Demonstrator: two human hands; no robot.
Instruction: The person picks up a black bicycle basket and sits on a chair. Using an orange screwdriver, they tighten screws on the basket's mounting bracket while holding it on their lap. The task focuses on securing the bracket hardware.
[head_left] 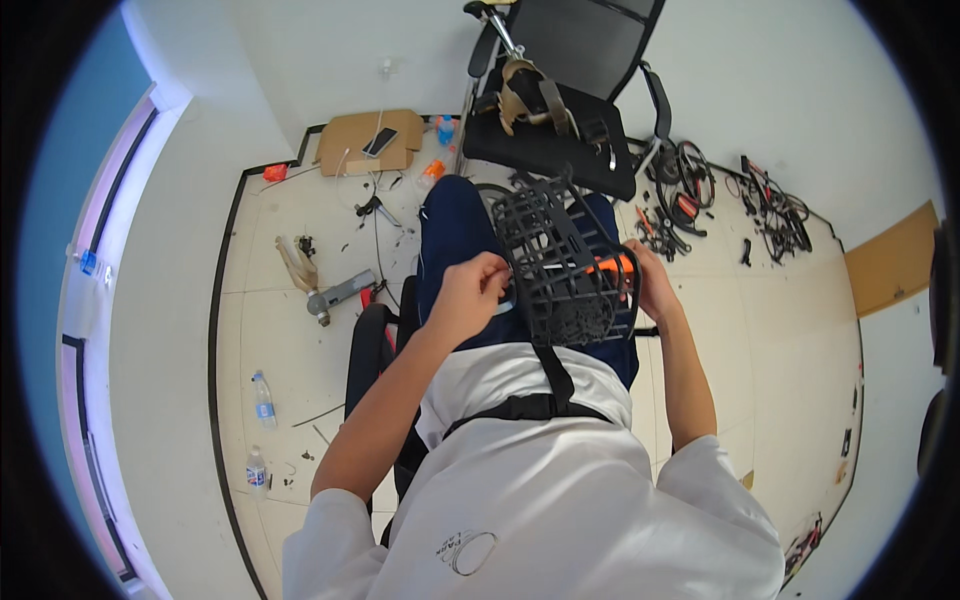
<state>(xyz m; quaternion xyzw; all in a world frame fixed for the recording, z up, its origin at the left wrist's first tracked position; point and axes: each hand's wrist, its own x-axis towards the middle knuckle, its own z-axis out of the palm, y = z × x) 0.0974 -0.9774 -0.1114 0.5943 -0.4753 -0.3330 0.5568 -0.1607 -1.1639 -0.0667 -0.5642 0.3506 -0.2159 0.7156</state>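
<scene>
A black plastic lattice basket (pixel 545 235) lies tilted across my lap, between my knees. My right hand (pixel 652 282) is closed on the orange handle of a screwdriver (pixel 612 265) at the basket's right side. The screwdriver's thin shaft reaches left among the basket's bars; its tip is hard to make out. At the left side, my left hand (pixel 478 288) has its fingers pinched together against the basket's edge. What sits between those fingertips is too small to tell. A black strap (pixel 553 375) hangs down from my side of the basket to my waist.
A black office chair (pixel 560 140) stands ahead, with a metal bike part (pixel 535 95) on its seat. On the floor lie a cardboard sheet (pixel 345 140) with a phone (pixel 380 142), a grey frame piece (pixel 340 292), dark bike parts (pixel 685 195) and water bottles (pixel 264 400).
</scene>
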